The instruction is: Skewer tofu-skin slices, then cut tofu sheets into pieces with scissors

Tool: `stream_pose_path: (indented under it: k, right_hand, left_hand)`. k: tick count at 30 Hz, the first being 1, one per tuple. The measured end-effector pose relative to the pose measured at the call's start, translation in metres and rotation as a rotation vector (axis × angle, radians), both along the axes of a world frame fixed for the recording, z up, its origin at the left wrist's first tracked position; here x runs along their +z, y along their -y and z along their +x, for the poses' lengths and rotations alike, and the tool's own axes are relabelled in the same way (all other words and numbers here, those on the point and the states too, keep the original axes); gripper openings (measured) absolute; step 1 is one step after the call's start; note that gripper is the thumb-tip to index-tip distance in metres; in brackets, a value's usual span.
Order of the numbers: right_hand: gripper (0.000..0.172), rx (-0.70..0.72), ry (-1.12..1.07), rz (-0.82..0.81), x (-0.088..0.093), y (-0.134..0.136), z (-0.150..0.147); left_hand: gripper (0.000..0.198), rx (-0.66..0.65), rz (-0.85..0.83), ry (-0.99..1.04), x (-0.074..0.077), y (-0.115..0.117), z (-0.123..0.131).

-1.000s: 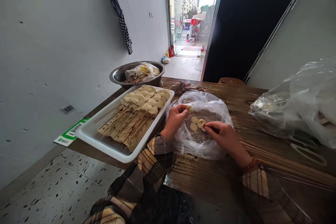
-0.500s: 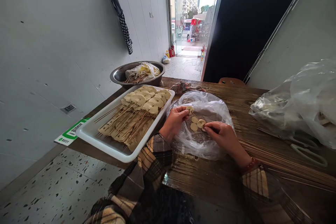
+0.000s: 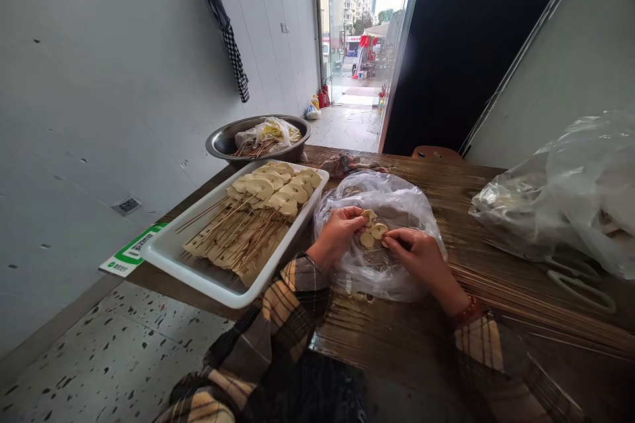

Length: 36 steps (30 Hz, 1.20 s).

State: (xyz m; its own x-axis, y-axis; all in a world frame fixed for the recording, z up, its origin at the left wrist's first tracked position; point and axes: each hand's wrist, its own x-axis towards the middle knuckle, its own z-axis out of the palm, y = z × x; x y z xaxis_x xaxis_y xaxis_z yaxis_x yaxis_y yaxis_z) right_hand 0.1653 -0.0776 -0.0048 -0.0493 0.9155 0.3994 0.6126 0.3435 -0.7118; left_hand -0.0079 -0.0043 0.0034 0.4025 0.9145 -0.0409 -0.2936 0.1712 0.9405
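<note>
Over a clear plastic bag (image 3: 342, 271) on the table, my left hand (image 3: 340, 234) is closed in a pinch on a pale round food slice (image 3: 369, 215). My right hand (image 3: 417, 258) pinches the edge of another pale round slice (image 3: 380, 230), close beside the first. Any stick between the two is hard to make out now. A loose slice (image 3: 367, 240) lies just under them in the bag. To the left stands a white tray (image 3: 248, 295) holding skewered round slices (image 3: 282, 202) on top of skewered flat pale sheets (image 3: 218, 246).
Behind the tray sits a metal basin (image 3: 218, 140) with bagged skewers. A crumpled cloth (image 3: 347, 164) lies beyond the plastic bag. On the right are long thin sticks (image 3: 501, 287), green-handled scissors (image 3: 583, 291) and a large clear bag (image 3: 555, 172).
My left hand has moved right with its slice, closing the gap to the slice in my right hand. The thin stick seen between them earlier no longer shows. My right hand has hardly moved.
</note>
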Motion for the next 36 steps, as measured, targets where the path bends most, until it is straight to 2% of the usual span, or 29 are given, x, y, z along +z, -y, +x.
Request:
stream_pose_path:
  k: [4, 9, 14, 19, 22, 29, 36]
  right_hand:
    - [0.025, -0.023, -0.039, -0.007, 0.001, 0.000, 0.000]
    - [0.029, -0.056, -0.127, -0.092, 0.003, 0.001, -0.001]
    - [0.030, -0.037, -0.115, -0.092, 0.004, 0.001, -0.002]
    - [0.030, 0.012, -0.144, -0.117, 0.004, 0.003, -0.002]
    - [0.027, 0.007, -0.141, -0.091, 0.004, 0.003, -0.003]
    - [0.019, -0.003, -0.084, 0.022, 0.001, 0.001, -0.003]
    - [0.020, -0.019, -0.012, 0.091, 0.001, 0.000, 0.001]
  left_hand:
    - [0.029, -0.019, 0.018, 0.004, -0.001, 0.001, 0.003]
    - [0.035, 0.001, -0.010, 0.064, 0.002, 0.002, 0.002]
    - [0.032, -0.100, -0.026, 0.085, 0.002, 0.005, 0.003]
    - [0.031, -0.019, -0.037, 0.118, 0.006, 0.004, 0.000]
    - [0.029, 0.042, -0.018, 0.149, 0.010, 0.003, -0.002]
    - [0.034, 0.009, -0.024, 0.147, 0.011, 0.006, 0.000]
    - [0.033, 0.037, -0.040, 0.124, 0.007, 0.007, 0.007]
